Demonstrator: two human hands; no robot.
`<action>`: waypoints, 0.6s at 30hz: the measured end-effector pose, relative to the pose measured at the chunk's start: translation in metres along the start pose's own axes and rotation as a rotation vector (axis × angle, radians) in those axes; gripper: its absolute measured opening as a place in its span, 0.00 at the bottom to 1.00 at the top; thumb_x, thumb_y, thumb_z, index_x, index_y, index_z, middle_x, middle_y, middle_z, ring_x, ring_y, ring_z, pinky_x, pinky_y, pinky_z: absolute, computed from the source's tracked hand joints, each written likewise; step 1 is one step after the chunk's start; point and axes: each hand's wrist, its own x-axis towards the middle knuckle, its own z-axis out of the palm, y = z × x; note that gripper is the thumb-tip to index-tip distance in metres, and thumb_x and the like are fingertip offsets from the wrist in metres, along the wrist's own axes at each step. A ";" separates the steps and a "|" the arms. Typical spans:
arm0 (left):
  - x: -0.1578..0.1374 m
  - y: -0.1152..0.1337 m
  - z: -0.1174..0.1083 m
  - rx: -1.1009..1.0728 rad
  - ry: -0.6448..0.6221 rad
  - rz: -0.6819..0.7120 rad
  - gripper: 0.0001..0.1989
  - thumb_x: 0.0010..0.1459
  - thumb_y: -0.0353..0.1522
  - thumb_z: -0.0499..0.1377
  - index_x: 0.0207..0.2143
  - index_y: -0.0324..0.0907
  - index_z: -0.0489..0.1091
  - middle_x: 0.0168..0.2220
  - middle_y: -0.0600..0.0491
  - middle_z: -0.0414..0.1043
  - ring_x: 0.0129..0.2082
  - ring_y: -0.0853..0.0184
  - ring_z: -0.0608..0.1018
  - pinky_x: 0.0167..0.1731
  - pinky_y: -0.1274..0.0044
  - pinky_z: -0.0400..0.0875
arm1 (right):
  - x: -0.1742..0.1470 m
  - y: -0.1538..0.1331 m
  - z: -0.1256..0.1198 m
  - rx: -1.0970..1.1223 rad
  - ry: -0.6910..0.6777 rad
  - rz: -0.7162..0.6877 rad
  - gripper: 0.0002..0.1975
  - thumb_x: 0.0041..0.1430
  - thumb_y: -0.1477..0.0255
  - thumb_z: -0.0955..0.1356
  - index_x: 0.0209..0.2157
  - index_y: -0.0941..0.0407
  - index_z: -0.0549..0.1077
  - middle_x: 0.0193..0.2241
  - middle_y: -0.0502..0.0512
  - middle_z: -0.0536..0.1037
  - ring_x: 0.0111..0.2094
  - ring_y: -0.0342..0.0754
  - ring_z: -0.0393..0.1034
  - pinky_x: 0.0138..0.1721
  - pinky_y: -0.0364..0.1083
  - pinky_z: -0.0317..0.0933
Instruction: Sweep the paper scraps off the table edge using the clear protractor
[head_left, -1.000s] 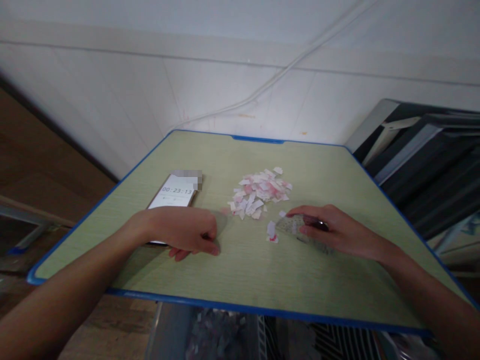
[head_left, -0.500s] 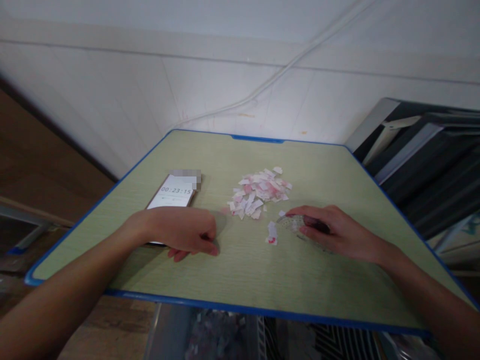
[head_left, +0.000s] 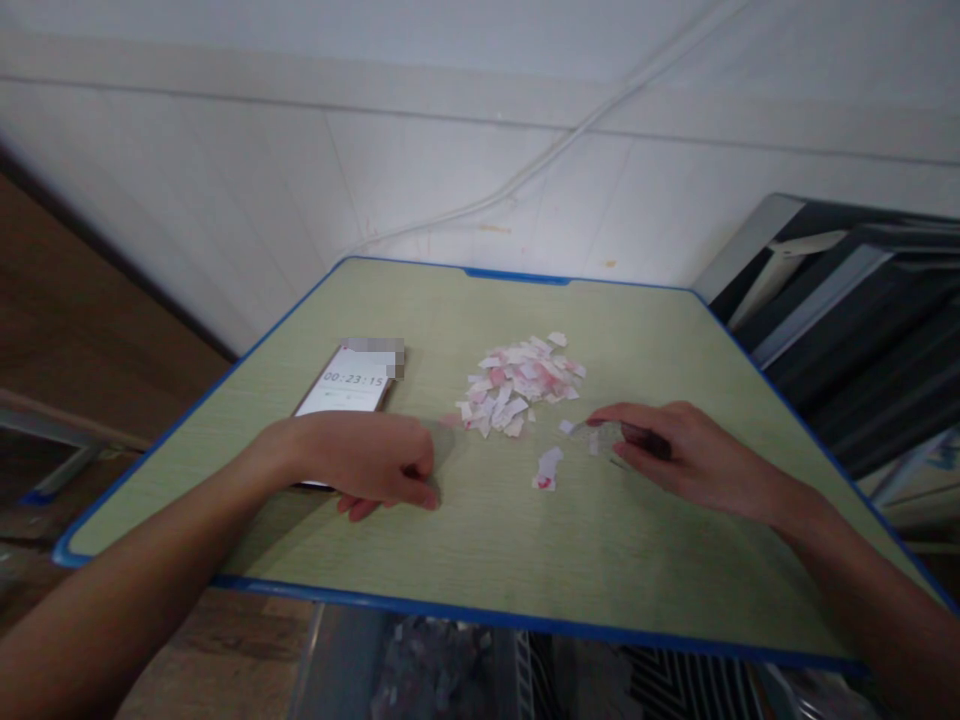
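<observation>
My right hand (head_left: pixel 660 450) grips a thin, see-through, rounded piece with a dotted pattern (head_left: pixel 600 440) between thumb and fingers, tilted just above the table; its exact kind is unclear. At its left edge is a small white paper scrap (head_left: pixel 567 427). A little further left lie joined-looking paper scraps with a red mark (head_left: pixel 547 470). Beyond them is a heap of torn white and pink paper scraps (head_left: pixel 521 385). My left hand (head_left: pixel 367 460) rests on the table with fingers curled under, nothing seen in it. It covers the lower part of a phone (head_left: pixel 349 382) showing a timer.
The greenish table (head_left: pixel 450 545) has a blue rim and stands against a white wall with a cable (head_left: pixel 487 205). Dark flat panels (head_left: pixel 840 300) lean at the right. Below the front edge is a clear bin (head_left: pixel 337 660) holding small bits.
My right hand has shifted slightly right and tipped the see-through piece up, so less of its dotted face shows and more of the small scrap is visible. My left hand stays put.
</observation>
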 end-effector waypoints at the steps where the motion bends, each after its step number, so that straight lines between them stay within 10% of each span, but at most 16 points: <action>1: 0.000 0.000 0.000 0.001 0.002 -0.001 0.20 0.57 0.37 0.50 0.14 0.43 0.57 0.10 0.56 0.63 0.12 0.71 0.68 0.15 0.80 0.60 | -0.001 0.000 -0.001 -0.014 -0.001 0.002 0.16 0.55 0.72 0.61 0.43 0.60 0.73 0.15 0.46 0.64 0.17 0.41 0.56 0.21 0.41 0.48; 18: 0.000 0.000 0.001 -0.007 0.008 -0.008 0.20 0.57 0.38 0.50 0.14 0.44 0.56 0.11 0.55 0.64 0.12 0.70 0.68 0.15 0.79 0.60 | -0.006 -0.006 -0.003 0.175 -0.126 -0.086 0.15 0.57 0.73 0.62 0.44 0.58 0.73 0.16 0.45 0.62 0.17 0.39 0.55 0.20 0.40 0.47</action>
